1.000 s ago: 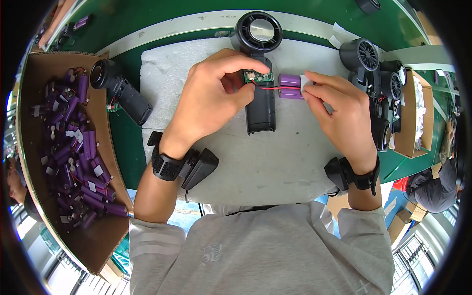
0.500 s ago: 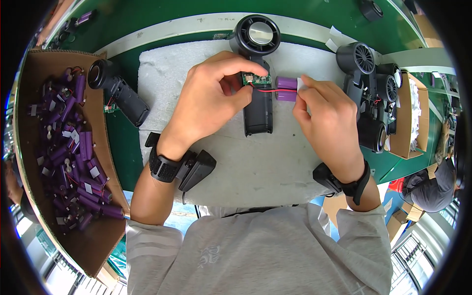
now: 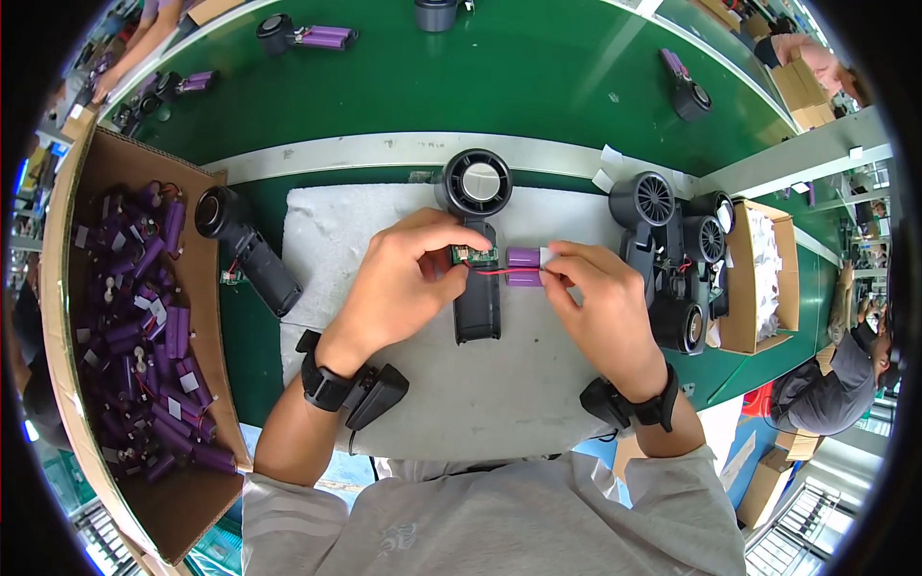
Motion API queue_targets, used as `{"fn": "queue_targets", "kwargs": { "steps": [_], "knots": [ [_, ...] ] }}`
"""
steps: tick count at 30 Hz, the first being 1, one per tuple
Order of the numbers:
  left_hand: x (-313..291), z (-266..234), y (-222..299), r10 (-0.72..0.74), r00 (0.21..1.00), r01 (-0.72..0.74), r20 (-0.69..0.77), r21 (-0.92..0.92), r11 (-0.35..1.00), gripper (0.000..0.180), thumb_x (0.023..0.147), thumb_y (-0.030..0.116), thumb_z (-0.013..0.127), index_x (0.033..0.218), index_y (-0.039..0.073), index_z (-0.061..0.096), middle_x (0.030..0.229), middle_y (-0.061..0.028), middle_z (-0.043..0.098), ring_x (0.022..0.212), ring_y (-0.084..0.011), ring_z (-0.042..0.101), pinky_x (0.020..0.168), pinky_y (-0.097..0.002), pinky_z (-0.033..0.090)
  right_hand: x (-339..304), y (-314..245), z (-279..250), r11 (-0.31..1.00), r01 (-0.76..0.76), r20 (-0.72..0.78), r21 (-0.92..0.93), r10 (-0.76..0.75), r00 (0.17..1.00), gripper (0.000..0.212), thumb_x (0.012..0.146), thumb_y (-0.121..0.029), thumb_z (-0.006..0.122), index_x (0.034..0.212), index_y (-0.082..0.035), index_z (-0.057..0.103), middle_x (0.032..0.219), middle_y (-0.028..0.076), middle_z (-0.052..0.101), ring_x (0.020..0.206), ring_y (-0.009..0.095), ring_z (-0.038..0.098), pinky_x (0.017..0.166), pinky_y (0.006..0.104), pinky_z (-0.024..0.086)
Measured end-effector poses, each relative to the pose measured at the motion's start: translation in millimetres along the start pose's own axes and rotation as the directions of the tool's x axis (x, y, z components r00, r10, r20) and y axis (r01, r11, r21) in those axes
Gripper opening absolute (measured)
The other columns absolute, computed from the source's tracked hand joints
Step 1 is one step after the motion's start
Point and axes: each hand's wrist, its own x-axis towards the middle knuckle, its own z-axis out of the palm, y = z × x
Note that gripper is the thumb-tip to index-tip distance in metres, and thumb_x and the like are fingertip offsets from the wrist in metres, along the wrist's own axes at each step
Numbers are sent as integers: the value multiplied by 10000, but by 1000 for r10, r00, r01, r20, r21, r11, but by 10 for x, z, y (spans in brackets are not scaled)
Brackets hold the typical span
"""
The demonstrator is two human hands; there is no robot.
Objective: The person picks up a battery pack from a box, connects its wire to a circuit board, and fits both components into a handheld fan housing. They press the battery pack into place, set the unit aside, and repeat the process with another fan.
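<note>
A black handheld fan (image 3: 477, 322) lies on the grey-white mat (image 3: 451, 394), round head away from me, its handle hollow and uncovered. A small green circuit board (image 3: 487, 256) sits near the handle's neck. My left hand (image 3: 396, 283) closes its thumb and fingertips around the board and handle there. To the right of the handle is a purple battery pack (image 3: 522, 257) of two cells with a white end. Red wire (image 3: 492, 273) runs between the pack and the board. My right hand (image 3: 607, 293) pinches the pack's right end between thumb and fingers.
At left stands a cardboard box (image 3: 226, 403) of purple battery packs, beside another opened fan (image 3: 257, 259). Several black fans (image 3: 653, 206) cluster at right, near a carton (image 3: 792, 288) of white pieces. Across a pale rail (image 3: 375, 149), more fan parts (image 3: 274, 34) lie on the green bench.
The whole view has shifted, so the mat and hands appear lower and more of the far bench shows. Both hands keep the same grips on the board area and the battery pack.
</note>
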Motion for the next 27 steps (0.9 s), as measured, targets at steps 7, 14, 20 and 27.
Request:
{"fn": "queue_targets", "kwargs": {
  "steps": [7,14,20,27],
  "knots": [
    [23,20,12,-12,1000,12,-12,-10,1000,306,732,-82,619,984,71,706,905,-34,628,688,-110,579,632,-241,478,15,74,-7,998,-51,86,41,48,995,119,781,71,635,868,35,563,1016,159,628,710,268,633,642,320,531],
    [21,4,1,-33,999,33,-7,-45,998,308,734,-85,615,982,73,707,905,-20,623,663,-82,550,619,-224,463,113,153,-309,992,-117,-100,40,121,988,64,839,41,591,890,20,560,988,133,623,711,211,610,650,286,502],
    [-20,13,-31,-58,998,57,-19,-41,997,308,731,-91,614,977,69,706,903,-17,621,651,-74,538,612,-221,458,213,330,-668,911,-328,-485,-252,174,857,131,852,-23,634,982,-1,630,1006,124,647,830,222,618,732,319,500],
    [0,38,-17,-82,996,81,-25,-52,995,298,731,-90,619,971,62,709,898,-20,626,656,-69,538,606,-214,457,79,32,-247,991,132,23,-7,-132,991,388,765,-40,718,1137,-35,607,1145,116,612,1027,281,586,839,366,482]
  ]
}}
